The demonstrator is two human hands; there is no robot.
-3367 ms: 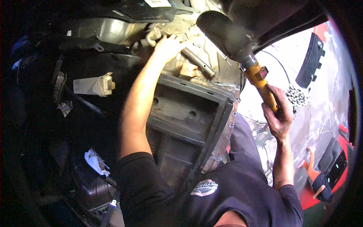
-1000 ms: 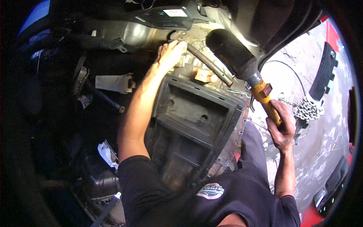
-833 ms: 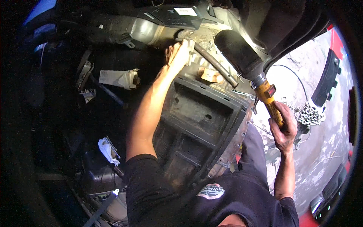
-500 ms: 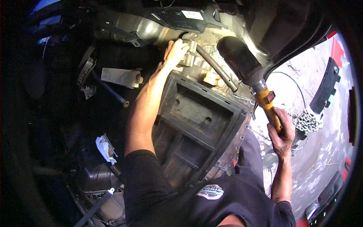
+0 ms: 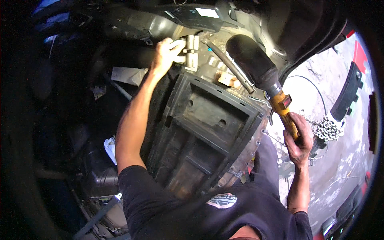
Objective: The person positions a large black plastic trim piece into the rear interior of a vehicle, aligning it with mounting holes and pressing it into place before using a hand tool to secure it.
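Note:
My left hand (image 5: 165,53) reaches out to the far side, its fingers gripping the left side of a grey, slotted metal block (image 5: 192,56) that looks like a clamp. Beside it, a dark metal bar (image 5: 230,66) slants across the lit, dirty metal floor. My right hand (image 5: 299,140) is wrapped around the yellow ribbed handle of a hammer-like tool (image 5: 252,62). Its big black rounded head is raised over the bar's right side. Below the block sits a black rectangular frame (image 5: 176,120) with recessed compartments.
A heap of silver chain (image 5: 328,128) lies on the pale ground at right, near a black and red toothed piece (image 5: 348,92). A pale box-like piece (image 5: 126,75) and a white cloth (image 5: 110,150) lie at left. Dark body panels (image 5: 312,28) curve overhead.
My left hand has shifted left, and the slotted metal block has moved left with it. My right hand and the raised tool have barely moved.

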